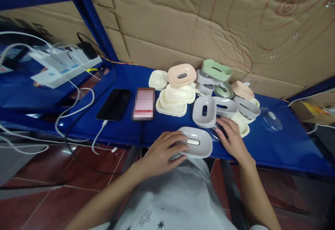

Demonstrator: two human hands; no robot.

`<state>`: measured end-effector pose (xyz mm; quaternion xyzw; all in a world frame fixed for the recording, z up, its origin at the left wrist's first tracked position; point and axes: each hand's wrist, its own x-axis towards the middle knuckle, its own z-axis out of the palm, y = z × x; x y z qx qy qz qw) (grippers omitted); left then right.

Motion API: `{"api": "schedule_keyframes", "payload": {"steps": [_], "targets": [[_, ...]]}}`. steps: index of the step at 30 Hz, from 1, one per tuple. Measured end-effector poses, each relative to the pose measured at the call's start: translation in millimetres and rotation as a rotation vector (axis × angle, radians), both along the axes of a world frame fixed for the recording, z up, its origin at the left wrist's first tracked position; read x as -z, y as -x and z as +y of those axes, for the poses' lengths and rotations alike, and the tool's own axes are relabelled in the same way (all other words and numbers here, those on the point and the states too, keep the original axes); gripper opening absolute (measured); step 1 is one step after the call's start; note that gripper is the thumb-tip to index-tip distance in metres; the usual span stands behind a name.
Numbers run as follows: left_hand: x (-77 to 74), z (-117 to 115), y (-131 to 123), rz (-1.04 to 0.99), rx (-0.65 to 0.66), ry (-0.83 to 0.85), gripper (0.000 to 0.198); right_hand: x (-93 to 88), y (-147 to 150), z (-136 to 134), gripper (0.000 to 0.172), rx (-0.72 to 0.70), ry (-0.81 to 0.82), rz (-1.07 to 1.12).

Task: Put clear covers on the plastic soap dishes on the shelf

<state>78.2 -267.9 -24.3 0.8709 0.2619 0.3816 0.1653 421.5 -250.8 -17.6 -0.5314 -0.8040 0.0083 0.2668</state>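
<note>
At the blue table's front edge, my left hand grips the left side of a grey oval dish with a slot in its middle. My right hand is just right of it, fingers bent at the lower edge of another grey slotted dish; what its fingertips hold, if anything, is too small to tell. A clear piece lies partly hidden by the right fingers. Behind are more grey dishes, cream lids, a peach dish and a green dish, piled together.
A black phone and a phone with a lit screen lie on the left of the blue table. Power strips and white cables are farther left. A clear lid lies at the right, before a cardboard wall.
</note>
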Motion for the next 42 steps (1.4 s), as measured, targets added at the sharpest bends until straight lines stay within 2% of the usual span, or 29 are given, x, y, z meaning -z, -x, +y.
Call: {"api": "schedule_keyframes", "payload": {"steps": [4, 7, 10, 12, 15, 17, 21, 25, 29, 38, 42], "targets": [[1.1, -0.1, 0.1, 0.0, -0.004, -0.004, 0.02, -0.4, -5.6, -7.9, 0.065, -0.093, 0.186, -0.057], [2.2, -1.1, 0.0, -0.007, -0.029, -0.004, 0.02, -5.2, -4.8, -17.5, 0.075, -0.048, 0.196, -0.1], [2.9, -2.5, -0.4, -0.019, -0.074, 0.007, 0.023, -14.8, -6.8, -31.5, 0.061, 0.044, 0.14, -0.086], [3.0, -3.5, -0.8, -0.018, -0.102, 0.026, 0.023, -22.6, -13.8, -41.3, 0.051, 0.065, 0.145, 0.005], [3.5, -4.8, -0.8, -0.009, -0.115, 0.059, 0.025, -32.0, -26.0, -52.6, 0.042, 0.053, 0.197, 0.196], [4.5, -5.3, -0.1, -0.008, -0.113, 0.096, 0.036, -34.7, -26.2, -56.3, 0.04, 0.003, 0.214, 0.269], [6.8, -5.1, 2.2, -0.042, -0.112, 0.199, 0.066, -30.7, 2.2, -54.5, 0.05, -0.189, 0.237, 0.205], [7.9, -3.8, 3.5, -0.034, -0.097, 0.231, 0.078, -24.2, 37.7, -48.1, 0.059, -0.331, 0.199, 0.053], [7.7, -3.2, 3.1, 0.001, -0.102, 0.265, 0.078, -23.8, 52.4, -45.9, 0.066, -0.403, 0.143, -0.011], [8.4, -0.1, 5.7, -0.011, -0.095, 0.282, 0.068, -20.9, 56.5, -52.0, 0.072, -0.457, 0.074, -0.104], [11.4, 0.8, 5.6, -0.019, -0.094, 0.267, 0.067, -12.4, 58.8, -48.6, 0.068, -0.405, 0.056, -0.068]]}}
